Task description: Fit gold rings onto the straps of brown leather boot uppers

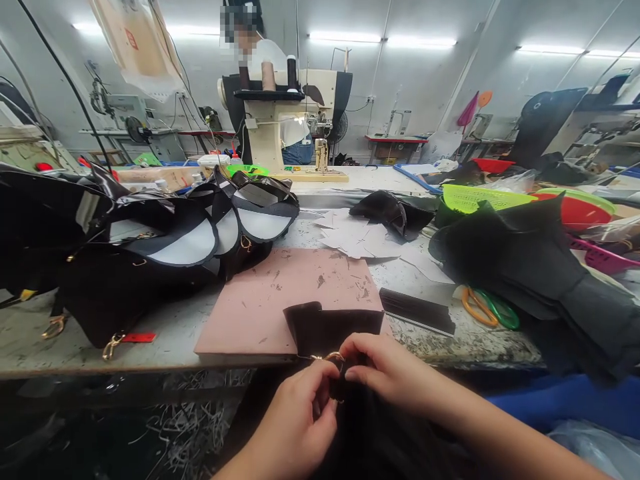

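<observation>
At the table's front edge my two hands meet, fingers closed in pinches. My left hand (303,410) grips a gold metal clasp (334,356) with a curved ring, along with dark material beneath it. Fingertips of my right hand (383,363) pinch a small black strap (339,383) at the same ring. My fingers partly hide where the strap and ring meet. Just beyond, a black fabric panel (345,330) stands partly upright against the front of a pink board (295,287).
Black bag pieces with gold clasps (135,287) pile up on the left. To the right lie a dark strip bundle (417,311), scissors with orange and green handles (493,308) and stacked black panels (540,267). White paper pieces (355,233) and a sewing machine (290,120) stand beyond.
</observation>
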`<state>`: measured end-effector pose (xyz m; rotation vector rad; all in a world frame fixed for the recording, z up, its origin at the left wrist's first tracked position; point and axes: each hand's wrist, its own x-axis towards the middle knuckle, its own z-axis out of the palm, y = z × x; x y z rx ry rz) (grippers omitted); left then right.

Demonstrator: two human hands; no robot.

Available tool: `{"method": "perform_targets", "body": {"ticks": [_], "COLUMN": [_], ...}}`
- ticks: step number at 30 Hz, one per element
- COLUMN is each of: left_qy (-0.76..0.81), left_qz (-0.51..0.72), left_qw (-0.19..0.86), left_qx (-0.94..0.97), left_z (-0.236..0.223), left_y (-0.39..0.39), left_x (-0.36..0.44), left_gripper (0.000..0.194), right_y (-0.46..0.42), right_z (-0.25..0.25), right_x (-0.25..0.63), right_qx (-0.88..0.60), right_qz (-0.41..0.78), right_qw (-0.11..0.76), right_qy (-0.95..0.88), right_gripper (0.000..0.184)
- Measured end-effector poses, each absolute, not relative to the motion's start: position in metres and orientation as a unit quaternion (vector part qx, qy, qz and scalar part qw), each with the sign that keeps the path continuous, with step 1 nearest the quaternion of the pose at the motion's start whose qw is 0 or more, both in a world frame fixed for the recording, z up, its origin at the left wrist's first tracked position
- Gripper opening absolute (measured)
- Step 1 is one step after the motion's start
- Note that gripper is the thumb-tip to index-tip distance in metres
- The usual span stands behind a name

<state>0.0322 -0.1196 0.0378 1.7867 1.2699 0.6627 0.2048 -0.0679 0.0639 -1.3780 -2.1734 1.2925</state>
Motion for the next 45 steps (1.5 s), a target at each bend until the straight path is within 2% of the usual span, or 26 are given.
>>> {"method": "perform_targets", "body": {"ticks": [3,6,9,13,18,23,26,30,38,41,45], "left_qy": [0.504,0.495,0.493,0.501,0.489,0.496,0.507,0.505,0.496,0.530,0.564], "left_qz": [0.252,0.238,0.210,0.196,0.194,0.191,0.199,0.233,0.235,0.213,0.223], "left_qw": [0.412,0.425,0.451,0.463,0.445,0.452,0.485,0.518,0.544,0.505,0.337], "left_qx": [0.716,0.720,0.714,0.704,0.725,0.717,0.684,0.649,0.635,0.647,0.720], "left_z": [0.042,0.048,0.050,0.044,0.042,0.040,0.034,0.024,0.016,0.026,0.048], "left_y": [-0.118,-0.117,-0.117,-0.116,-0.117,-0.120,-0.120,-0.121,-0.127,-0.122,-0.104], "left_x": [0.032,0.027,0.019,0.015,0.015,0.005,0.003,0.004,-0.005,-0.009,-0.010], "left_gripper": [0.020,0.024,0.036,0.054,0.067,0.059,0.053,0.047,0.032,0.031,0.032], "right_y": [-0.071,-0.072,-0.071,-0.070,-0.073,-0.073,-0.071,-0.070,-0.069,-0.069,-0.069], "right_z": [0.064,0.061,0.057,0.054,0.047,0.044,0.052,0.062,0.048,0.054,0.061], "right_x": [0.206,0.206,0.204,0.200,0.188,0.186,0.194,0.205,0.205,0.205,0.204], "right_qx": [-0.446,-0.437,-0.440,-0.438,-0.433,-0.469,-0.467,-0.435,-0.476,-0.461,-0.442], "right_qz": [0.447,0.518,0.595,0.610,0.651,0.649,0.577,0.486,0.536,0.538,0.534], "right_qw": [0.136,0.176,0.193,0.163,0.261,0.267,0.201,0.122,0.171,0.166,0.165], "right_qy": [-0.764,-0.714,-0.644,-0.640,-0.566,-0.536,-0.639,-0.748,-0.676,-0.686,-0.702], "right_gripper": [0.015,0.016,0.014,0.018,0.022,0.018,0.017,0.028,0.019,0.017,0.012]}}
